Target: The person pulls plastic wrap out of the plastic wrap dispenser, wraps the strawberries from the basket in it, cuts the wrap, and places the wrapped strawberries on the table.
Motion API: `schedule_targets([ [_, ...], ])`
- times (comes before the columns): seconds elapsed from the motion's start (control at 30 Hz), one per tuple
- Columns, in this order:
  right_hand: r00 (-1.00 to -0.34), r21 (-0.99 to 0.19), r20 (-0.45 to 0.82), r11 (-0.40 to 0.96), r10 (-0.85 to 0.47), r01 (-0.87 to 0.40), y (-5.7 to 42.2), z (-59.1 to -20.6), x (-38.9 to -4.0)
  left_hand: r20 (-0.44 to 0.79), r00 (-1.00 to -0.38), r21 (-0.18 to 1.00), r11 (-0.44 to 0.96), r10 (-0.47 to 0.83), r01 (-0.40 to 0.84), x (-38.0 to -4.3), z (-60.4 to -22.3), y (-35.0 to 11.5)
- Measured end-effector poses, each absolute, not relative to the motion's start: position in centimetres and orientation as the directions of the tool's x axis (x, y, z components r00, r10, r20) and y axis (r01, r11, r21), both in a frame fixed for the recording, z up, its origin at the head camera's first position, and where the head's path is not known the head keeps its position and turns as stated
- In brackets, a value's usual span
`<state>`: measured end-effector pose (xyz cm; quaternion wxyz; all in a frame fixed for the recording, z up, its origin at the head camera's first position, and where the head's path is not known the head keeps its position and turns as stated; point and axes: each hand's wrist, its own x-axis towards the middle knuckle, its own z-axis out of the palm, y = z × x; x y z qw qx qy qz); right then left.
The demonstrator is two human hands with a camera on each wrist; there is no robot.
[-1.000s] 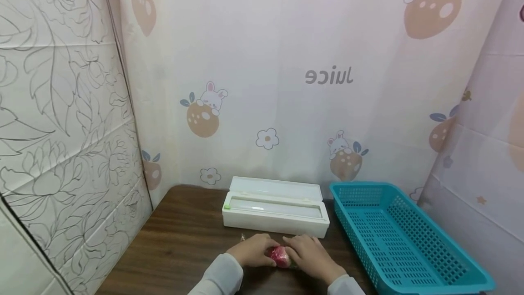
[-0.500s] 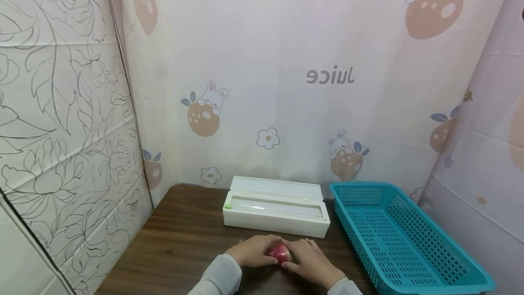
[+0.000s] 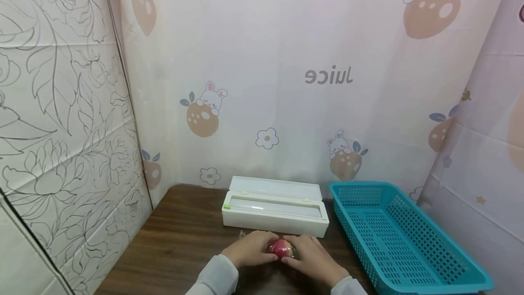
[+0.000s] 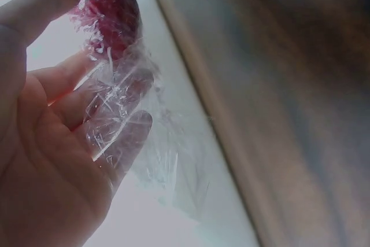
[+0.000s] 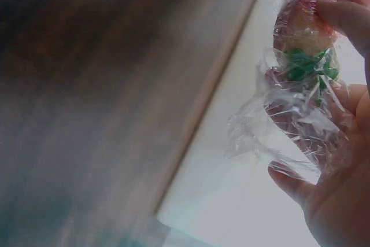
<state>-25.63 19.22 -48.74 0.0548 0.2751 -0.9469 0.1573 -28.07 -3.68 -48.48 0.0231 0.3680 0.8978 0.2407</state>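
Note:
A red, strawberry-shaped fruit wrapped in clear cling film is between my two hands, low in the head view. My left hand grips its left end, thumb in front and fingers behind. From the other end my right hand holds it the same way. Loose crinkled film trails from the fruit across my left fingers in the left wrist view. In the right wrist view the pale end carries green leaves, with more bunched film over my right fingers.
Just behind my hands stands a white cling film dispenser with its lid raised. To the right lies a teal plastic basket. A dark wooden table lies beneath, with patterned cloth walls behind and beside.
My right hand has shifted its hold, its thumb coming to the fruit's near side. The fruit has turned between my hands and shows more of its red surface. Dispenser and basket have stayed put.

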Motion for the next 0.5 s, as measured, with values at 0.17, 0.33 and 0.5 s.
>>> schedule_targets([
  [0.17,-0.826,-0.267,0.268,0.786,-0.496,-0.558,19.6,-47.4,-25.4,0.217,-0.689,0.434,0.564,0.691,0.702,-27.8,-47.0,-3.9],
  [0.33,-0.828,-0.292,0.283,0.779,-0.484,-0.555,19.6,-46.0,-24.9,0.221,-0.712,0.475,0.564,0.667,0.675,-27.4,-45.6,-4.1],
  [0.5,-0.799,-0.263,0.339,0.765,-0.497,-0.588,19.1,-44.1,-24.3,0.266,-0.676,0.483,0.511,0.687,0.711,-27.2,-44.2,-4.3],
])
